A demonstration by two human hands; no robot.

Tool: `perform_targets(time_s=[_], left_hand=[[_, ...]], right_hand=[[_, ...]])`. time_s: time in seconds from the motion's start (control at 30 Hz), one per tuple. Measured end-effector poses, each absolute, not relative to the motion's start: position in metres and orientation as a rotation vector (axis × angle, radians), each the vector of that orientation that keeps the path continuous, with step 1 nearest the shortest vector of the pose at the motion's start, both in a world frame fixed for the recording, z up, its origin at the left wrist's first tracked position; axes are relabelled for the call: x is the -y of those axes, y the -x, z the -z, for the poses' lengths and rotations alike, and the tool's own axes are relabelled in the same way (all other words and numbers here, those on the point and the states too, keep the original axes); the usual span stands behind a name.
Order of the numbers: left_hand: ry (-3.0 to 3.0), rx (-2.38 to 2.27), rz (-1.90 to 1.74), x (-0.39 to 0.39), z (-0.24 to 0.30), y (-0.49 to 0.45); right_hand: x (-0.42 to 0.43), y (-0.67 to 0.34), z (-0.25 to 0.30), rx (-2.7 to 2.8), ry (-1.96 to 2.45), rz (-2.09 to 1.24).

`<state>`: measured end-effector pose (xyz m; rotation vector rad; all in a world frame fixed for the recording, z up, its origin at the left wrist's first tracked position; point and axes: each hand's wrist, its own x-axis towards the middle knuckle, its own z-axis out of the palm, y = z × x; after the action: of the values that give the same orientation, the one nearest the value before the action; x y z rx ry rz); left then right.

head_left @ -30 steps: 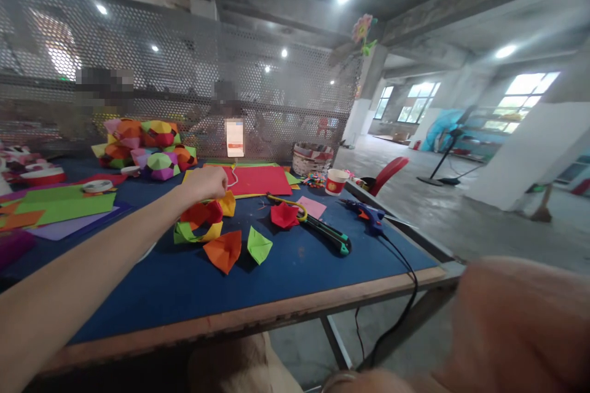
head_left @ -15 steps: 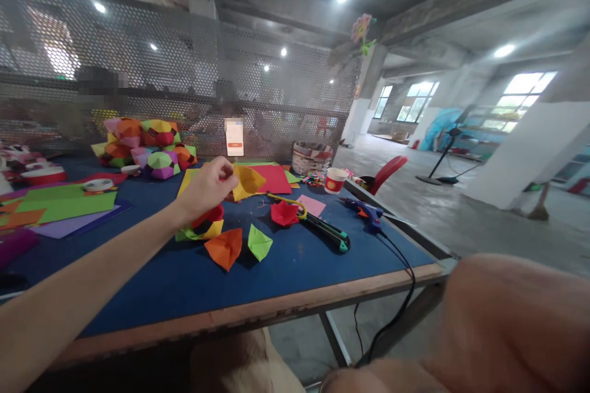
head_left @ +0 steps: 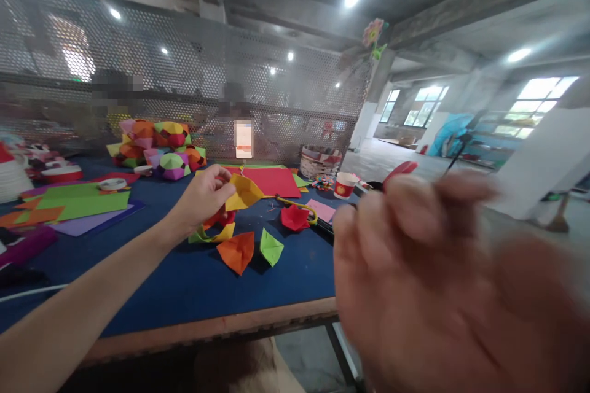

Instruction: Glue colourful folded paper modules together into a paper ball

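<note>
Between the fingertips of my left hand [head_left: 205,196] is a yellow folded paper piece [head_left: 244,191], held above the table. Under it sits a partly joined red, yellow and green paper shape [head_left: 212,231]. Nearer me lie an orange folded piece [head_left: 236,252] and a light green folded piece [head_left: 271,247], with a red folded piece [head_left: 295,218] to their right. My right hand [head_left: 415,270] looms large and blurred close to the camera at the right, its fingers bent; whether anything is in them cannot be made out.
Finished paper balls [head_left: 168,147] are piled at the back left. Coloured sheets [head_left: 85,199] lie at the left, and red sheets [head_left: 276,181] farther back. A woven basket [head_left: 320,163], a paper cup [head_left: 345,184] and yellow-handled scissors [head_left: 313,214] are on the right side.
My right hand has risen from the lower right corner and now covers the glue gun and most of the cutter. My left hand still holds the yellow piece. The view has shifted slightly.
</note>
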<state>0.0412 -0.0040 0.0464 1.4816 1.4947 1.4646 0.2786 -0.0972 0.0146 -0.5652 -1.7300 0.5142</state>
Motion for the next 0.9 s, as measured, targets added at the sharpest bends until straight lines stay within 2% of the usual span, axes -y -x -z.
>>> perform_targets(time_s=[0.1,0.3,0.47,0.7,0.9], left_hand=[[-1.398,-1.499,-1.467,0.006,-0.048,-0.039],[-1.313,-1.426,-1.430,0.002,-0.043,-0.036],[-1.328,-1.385,-1.412,-0.002,-0.038,-0.031],[-1.406,-1.349,-1.462,-0.004,-0.036,-0.024],[-1.421,-1.244,-1.523,-0.010,-0.032,-0.016]], right_hand=[[0.016,-0.270,-0.051,1.571,0.487,-0.588],[-0.098,-0.293,-0.048,2.323,1.223,-0.267],[-0.112,-0.292,-0.028,2.560,1.398,-0.341],[-0.110,-0.265,-0.043,2.219,1.218,-0.248],[-0.109,-0.216,-0.035,1.899,0.994,-0.756]])
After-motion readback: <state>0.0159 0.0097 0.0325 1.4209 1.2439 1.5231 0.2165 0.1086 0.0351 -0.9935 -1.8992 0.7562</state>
